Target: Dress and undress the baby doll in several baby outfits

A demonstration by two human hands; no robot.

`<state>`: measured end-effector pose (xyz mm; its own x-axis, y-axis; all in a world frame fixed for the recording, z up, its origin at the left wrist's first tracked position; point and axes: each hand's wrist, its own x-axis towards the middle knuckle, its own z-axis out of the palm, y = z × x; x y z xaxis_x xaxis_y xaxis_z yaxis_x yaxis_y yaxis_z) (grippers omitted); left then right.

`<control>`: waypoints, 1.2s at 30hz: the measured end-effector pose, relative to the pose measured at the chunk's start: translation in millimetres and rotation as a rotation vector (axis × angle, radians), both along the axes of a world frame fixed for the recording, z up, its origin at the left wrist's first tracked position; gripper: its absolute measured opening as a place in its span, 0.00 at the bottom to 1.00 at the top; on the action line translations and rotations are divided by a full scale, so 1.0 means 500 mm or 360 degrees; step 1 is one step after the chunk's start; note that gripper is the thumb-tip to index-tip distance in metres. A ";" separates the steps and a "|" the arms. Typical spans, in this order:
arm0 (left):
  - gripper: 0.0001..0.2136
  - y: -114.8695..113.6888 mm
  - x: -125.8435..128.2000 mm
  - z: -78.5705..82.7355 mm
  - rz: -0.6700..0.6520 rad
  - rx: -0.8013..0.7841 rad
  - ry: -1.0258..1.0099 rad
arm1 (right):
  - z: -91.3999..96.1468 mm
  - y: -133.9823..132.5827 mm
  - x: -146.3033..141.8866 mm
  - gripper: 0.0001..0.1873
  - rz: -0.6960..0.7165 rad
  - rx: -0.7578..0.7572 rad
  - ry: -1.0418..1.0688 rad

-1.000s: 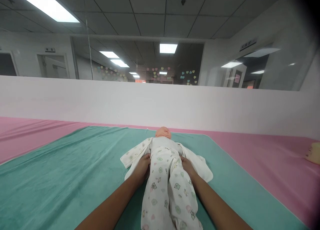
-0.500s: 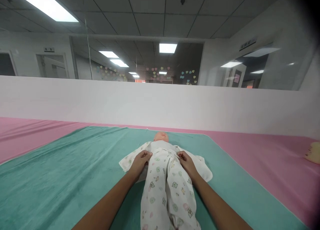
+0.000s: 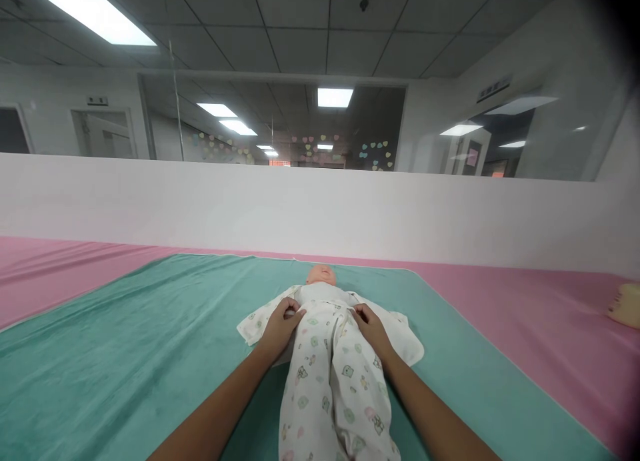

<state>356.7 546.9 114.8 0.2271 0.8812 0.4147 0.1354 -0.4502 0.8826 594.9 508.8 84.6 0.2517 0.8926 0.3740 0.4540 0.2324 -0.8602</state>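
A baby doll (image 3: 321, 274) lies on its back, its head away from me. It wears a white top (image 3: 400, 334) with the sleeves spread to both sides, and white printed baby pants (image 3: 315, 381) whose legs stretch toward me. At the left side of the waistband, my left hand (image 3: 281, 326) is closed with its fingers bent on the fabric. My right hand (image 3: 371, 327) grips the opposite side of the waistband, close to a gathered fold. Both sets of fingertips are partly hidden by the cloth.
Beneath the doll spreads a green blanket (image 3: 150, 334), with creases on the left. Pink sheeting (image 3: 540, 314) shows around it. A low white wall (image 3: 300, 211) stands behind, with glass panes above. At the far right edge is a yellowish object (image 3: 625, 305), partly cut off.
Both hands stay at the waistband, with only a slight shift of the fingers; the left thumb now lies farther over the pants' edge. The doll keeps its place.
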 end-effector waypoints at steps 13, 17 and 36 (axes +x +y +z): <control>0.08 0.027 0.024 0.082 -0.0275 0.0186 0.0598 | 0.075 0.021 -0.009 0.14 0.0378 0.0120 -0.0485; 0.11 0.082 0.035 0.075 -0.0054 0.0227 0.0764 | 0.082 0.059 -0.007 0.12 0.0330 0.0136 -0.0469; 0.12 0.121 0.059 0.012 0.0396 0.0201 0.1155 | 0.029 0.155 0.002 0.12 -0.0137 -0.0022 -0.0493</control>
<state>386.1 607.4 120.8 0.2822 0.8977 0.3385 0.7701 -0.4224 0.4781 596.1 586.1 99.0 0.2022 0.8786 0.4325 0.7124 0.1711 -0.6806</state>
